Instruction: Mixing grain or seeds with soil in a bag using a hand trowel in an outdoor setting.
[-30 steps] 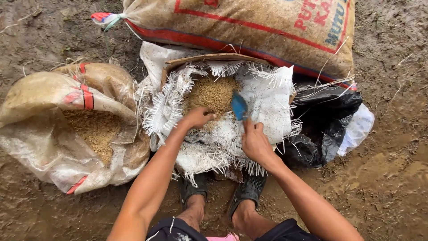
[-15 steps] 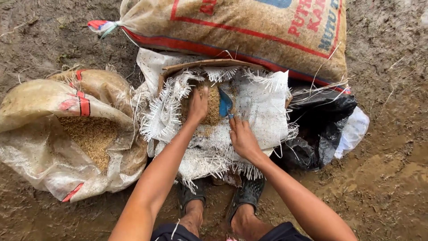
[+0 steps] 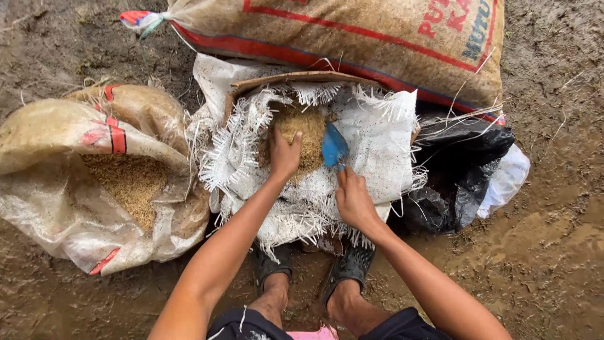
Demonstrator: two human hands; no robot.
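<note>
A pile of brown grain (image 3: pixel 305 135) lies on a frayed white woven sack (image 3: pixel 377 145) spread in front of me. My left hand (image 3: pixel 284 154) rests flat on the near side of the grain, fingers apart. A small blue scoop (image 3: pixel 334 148) stands at the grain's right edge, its handle gripped in my right hand (image 3: pixel 353 200).
An open sack (image 3: pixel 82 182) half full of grain lies at the left. A large full tied sack (image 3: pixel 377 38) lies across the top. Black and white plastic bags (image 3: pixel 465 170) sit at the right. My sandalled feet (image 3: pixel 314 271) stand on muddy ground.
My left hand slid forward onto the grain and then drew back a little. The right hand moved the blue scoop from the right side in against the grain pile.
</note>
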